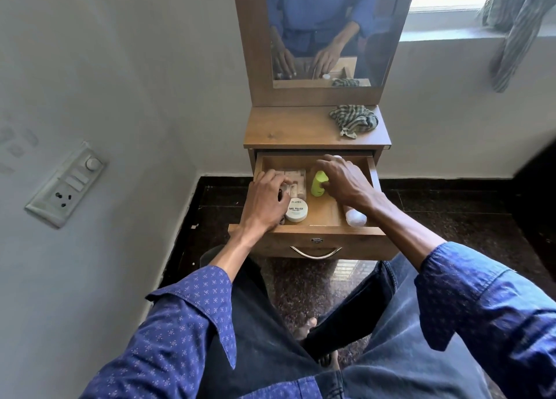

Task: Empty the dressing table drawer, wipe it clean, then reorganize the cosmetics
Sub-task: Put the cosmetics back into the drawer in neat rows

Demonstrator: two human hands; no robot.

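A: While both hands are in the drawer (319,218), which step would you call this?

B: Reorganizing, I judge. The top holds only the cloth (355,122), and the cosmetics already lie in groups inside.

A: Go left to right, then.

B: The left hand (267,200) rests with curled fingers on the row of small pale tubes (296,180) at the back left; whether it pinches one, I cannot tell. Just beside it, nearer the front, sits the nail polish tub (296,210). Then the green bottle (319,183), upright at mid-drawer, with the right hand (346,179) closing its fingers round it. Below that wrist, at the front right, lies a white bottle (356,216).

A: And next?

B: Probably seating the green bottle against its neighbours without toppling the tubes, then closing the drawer.
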